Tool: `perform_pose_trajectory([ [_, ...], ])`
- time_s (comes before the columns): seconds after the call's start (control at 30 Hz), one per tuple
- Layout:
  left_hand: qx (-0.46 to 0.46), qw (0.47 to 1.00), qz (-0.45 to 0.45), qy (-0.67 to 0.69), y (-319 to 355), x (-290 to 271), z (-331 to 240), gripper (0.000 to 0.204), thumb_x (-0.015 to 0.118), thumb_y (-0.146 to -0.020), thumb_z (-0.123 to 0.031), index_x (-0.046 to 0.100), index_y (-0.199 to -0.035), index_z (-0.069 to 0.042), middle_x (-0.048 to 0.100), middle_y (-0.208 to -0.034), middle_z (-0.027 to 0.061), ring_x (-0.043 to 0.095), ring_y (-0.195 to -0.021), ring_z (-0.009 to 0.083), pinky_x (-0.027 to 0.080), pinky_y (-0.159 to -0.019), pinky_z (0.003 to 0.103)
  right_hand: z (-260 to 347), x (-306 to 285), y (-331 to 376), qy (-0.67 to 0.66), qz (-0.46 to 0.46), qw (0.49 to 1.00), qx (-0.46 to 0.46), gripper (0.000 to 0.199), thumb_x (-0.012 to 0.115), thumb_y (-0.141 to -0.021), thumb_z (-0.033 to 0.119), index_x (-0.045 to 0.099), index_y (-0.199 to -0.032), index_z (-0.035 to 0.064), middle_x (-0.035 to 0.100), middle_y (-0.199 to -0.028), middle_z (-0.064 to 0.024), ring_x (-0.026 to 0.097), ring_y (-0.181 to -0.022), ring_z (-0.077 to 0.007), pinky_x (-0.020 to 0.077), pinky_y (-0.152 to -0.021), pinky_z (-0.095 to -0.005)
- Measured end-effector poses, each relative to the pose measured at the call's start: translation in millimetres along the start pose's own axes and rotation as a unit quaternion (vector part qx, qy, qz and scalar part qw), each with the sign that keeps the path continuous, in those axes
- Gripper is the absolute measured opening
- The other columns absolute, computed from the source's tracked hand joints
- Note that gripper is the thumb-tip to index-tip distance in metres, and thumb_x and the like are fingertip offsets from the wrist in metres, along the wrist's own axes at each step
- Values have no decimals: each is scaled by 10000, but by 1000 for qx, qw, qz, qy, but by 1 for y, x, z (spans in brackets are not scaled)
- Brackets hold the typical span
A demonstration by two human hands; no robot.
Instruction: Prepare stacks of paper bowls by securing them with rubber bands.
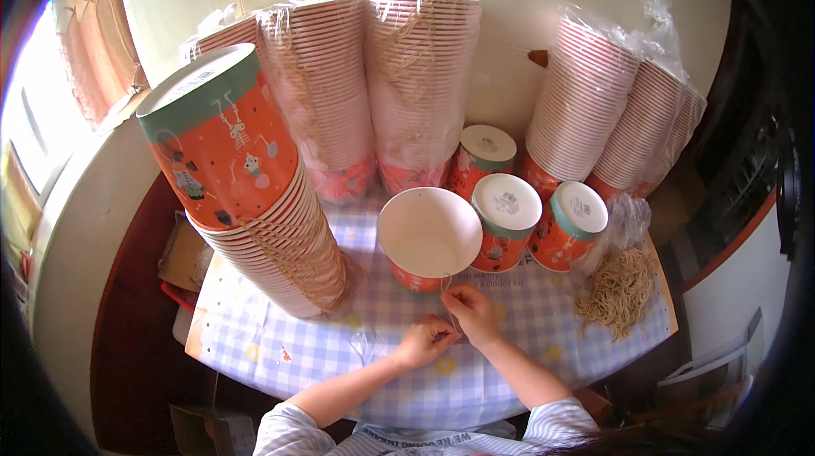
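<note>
Striped sleeves [290, 430] lead to the left hand [426, 343] and right hand [474, 317], both with fingers [459, 296] pinching thin string [447, 280] at the near side of the open tub [429, 235] on the counter [331, 363]. A hard tug could tip the tub — or a loose pinch could drop the string.

One top [399, 446], pale blue-grey and white, a row of dark printed lettering [463, 437] across its front; left sleeve [293, 432] and right sleeve [560, 422], matching, thin stripes, loosely cut, ending about the elbow as I see it from here; two forearms [352, 390], bare beyond the fabric; left hand [424, 342] and right hand [474, 315], both bare
</note>
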State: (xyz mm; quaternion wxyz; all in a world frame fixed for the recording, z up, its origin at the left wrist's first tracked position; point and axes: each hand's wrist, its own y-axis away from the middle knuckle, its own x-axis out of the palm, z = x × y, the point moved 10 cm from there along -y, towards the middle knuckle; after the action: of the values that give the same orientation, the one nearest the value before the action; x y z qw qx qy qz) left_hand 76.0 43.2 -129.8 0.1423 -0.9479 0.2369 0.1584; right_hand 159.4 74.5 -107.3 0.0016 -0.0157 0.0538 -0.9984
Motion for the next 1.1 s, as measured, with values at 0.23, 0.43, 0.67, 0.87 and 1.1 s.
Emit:
perform_pose_trajectory([
  [0.23, 94, 988, 70, -102, 3, 19, -25, 85, 617, -739, -103, 640, -808, -60, 621, -772, 67, 555, -756, 248, 449, -691, 343, 1, 5, -15, -83, -17, 994, 72, 154, 606, -805, 163, 586, -760, 17, 526, -683, 38, 437, -617, -32, 333, -523, -193],
  [0.43, 139, 983, 87, -79, 6, 23, -32, 65, 621, -740, -107, 639, -792, -72, 618, -777, 54, 545, -788, 239, 449, -718, 336, 0, 6, -14, -151, -48, 981, 109, 152, 619, -793, 172, 588, -749, 30, 505, -663, 45, 409, -597, -28, 304, -525, -186],
  [0.67, 154, 983, 74, -70, 7, 22, -37, 82, 616, -738, -110, 605, -783, -42, 605, -764, 80, 542, -768, 258, 449, -689, 349, -4, 11, -16, -185, -18, 977, 103, 92, 623, -783, 136, 588, -774, 52, 548, -685, 11, 472, -616, -64, 373, -575, -200],
  [0.87, -38, 991, 99, 86, 7, 22, 1, 100, 559, -819, -128, 578, -820, -30, 579, -733, 49, 537, -764, 138, 436, -667, 280, -17, 19, -3, -139, 82, 980, 116, 229, 566, -840, 255, 594, -879, 32, 562, -699, -1, 521, -689, -95, 407, -627, -226],
  [1.1, -133, 913, 115, 368, 11, 8, 6, 194, 527, -872, -228, 564, -865, -38, 548, -785, 1, 482, -697, 76, 405, -655, 216, -37, 4, -9, -254, 75, 943, 200, 194, 499, -868, 217, 566, -869, 35, 430, -576, 12, 397, -502, -77, 318, -456, -219],
])
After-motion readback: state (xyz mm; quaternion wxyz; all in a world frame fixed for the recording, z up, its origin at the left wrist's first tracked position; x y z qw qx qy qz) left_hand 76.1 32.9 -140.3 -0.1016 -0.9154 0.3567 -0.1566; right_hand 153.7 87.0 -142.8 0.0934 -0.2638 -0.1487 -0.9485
